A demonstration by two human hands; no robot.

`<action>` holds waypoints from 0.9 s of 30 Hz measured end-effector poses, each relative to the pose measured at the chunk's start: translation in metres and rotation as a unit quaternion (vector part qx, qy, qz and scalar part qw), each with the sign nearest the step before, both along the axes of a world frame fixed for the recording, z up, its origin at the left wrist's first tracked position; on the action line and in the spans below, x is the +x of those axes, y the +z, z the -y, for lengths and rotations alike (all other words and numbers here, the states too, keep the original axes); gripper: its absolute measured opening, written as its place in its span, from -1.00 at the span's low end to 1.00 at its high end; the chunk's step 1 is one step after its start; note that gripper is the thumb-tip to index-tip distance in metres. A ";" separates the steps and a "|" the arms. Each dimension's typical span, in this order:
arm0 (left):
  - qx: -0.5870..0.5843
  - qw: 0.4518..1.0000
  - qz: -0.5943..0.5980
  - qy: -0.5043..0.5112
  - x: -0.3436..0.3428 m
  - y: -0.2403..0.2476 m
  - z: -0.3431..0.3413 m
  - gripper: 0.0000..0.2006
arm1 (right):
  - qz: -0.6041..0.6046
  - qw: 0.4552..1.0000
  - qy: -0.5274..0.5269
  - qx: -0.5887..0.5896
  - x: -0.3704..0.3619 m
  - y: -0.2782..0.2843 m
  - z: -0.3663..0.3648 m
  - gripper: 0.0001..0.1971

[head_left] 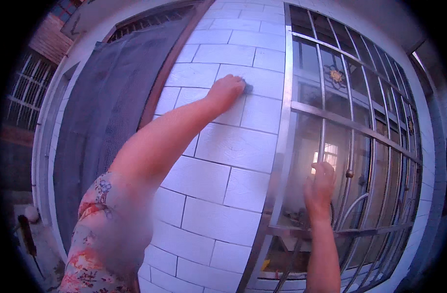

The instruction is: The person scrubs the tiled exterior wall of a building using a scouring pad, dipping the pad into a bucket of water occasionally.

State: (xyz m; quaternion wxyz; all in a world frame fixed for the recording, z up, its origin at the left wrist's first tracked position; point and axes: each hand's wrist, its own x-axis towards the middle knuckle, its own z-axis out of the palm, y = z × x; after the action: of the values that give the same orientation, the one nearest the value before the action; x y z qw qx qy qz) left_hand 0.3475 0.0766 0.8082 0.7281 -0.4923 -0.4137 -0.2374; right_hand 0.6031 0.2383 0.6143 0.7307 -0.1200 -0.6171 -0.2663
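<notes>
My left hand (227, 91) has its fingers (237, 84) clenched over one small dark pad (248, 88), which peeks out just past the fingertips, pressed flat on the white tiled wall (233, 146). My right hand (320, 188) has its fingers (326, 171) wrapped round one upright bar (321, 136) of the single metal window grille (350, 127). One dark mesh screen (106, 107) hangs left of the tiles.

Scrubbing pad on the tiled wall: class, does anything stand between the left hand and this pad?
Nothing visible does. The left hand presses the small dark scrubbing pad against the white tiled wall. The right hand holds a window grille bar.
</notes>
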 end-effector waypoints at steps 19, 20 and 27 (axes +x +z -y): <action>0.059 0.997 0.037 -0.017 0.012 0.137 -0.027 -0.88 | 0.042 0.999 -0.023 -0.017 -0.003 0.025 -0.033 -0.61; 0.061 0.996 0.061 -0.001 0.012 0.142 -0.026 -0.88 | 0.049 0.998 -0.016 -0.020 -0.004 0.024 -0.036 -0.61; 0.081 0.996 0.021 -0.012 0.013 0.159 -0.040 -0.88 | 0.070 0.997 -0.006 -0.027 -0.010 0.026 -0.029 -0.62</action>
State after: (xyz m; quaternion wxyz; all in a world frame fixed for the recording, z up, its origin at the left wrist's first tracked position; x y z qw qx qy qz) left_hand 0.3606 0.1168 0.9677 0.7539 -0.4315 -0.4022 -0.2891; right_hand 0.5934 0.2674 0.6403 0.6805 -0.1246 -0.6729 -0.2619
